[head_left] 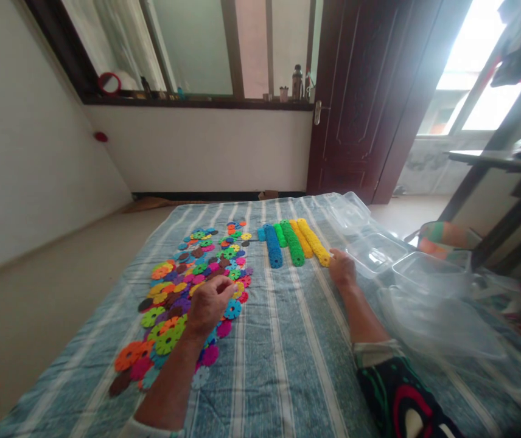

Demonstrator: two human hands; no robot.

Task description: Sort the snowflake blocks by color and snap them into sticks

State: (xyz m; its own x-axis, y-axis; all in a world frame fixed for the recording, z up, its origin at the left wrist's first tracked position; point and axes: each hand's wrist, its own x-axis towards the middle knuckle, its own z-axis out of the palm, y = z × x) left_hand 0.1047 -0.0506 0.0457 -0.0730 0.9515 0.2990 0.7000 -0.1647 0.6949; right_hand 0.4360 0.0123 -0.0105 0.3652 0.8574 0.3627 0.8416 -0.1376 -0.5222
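Many flat, flower-shaped plastic discs (pixel 182 286) in mixed colours lie spread over the left half of a blue striped cloth (pixel 283 340). My left hand (pixel 208 304) hovers over this pile with fingers curled in a pinch above the discs; what it grips, if anything, I cannot make out. Further back lie stacked rows of discs sorted by colour: blue (pixel 272 245), green (pixel 293 243) and yellow (pixel 314 242). My right hand (pixel 342 267) rests with curled fingers at the near end of the yellow row, touching it.
Clear plastic containers (pixel 374 252) and lids (pixel 349 212) lie at the right of the cloth, with a larger clear tub (pixel 438 316) nearer. A dark door (pixel 361 103), a windowsill with bottles (pixel 297 82) and a dark table (pixel 507 164) stand beyond.
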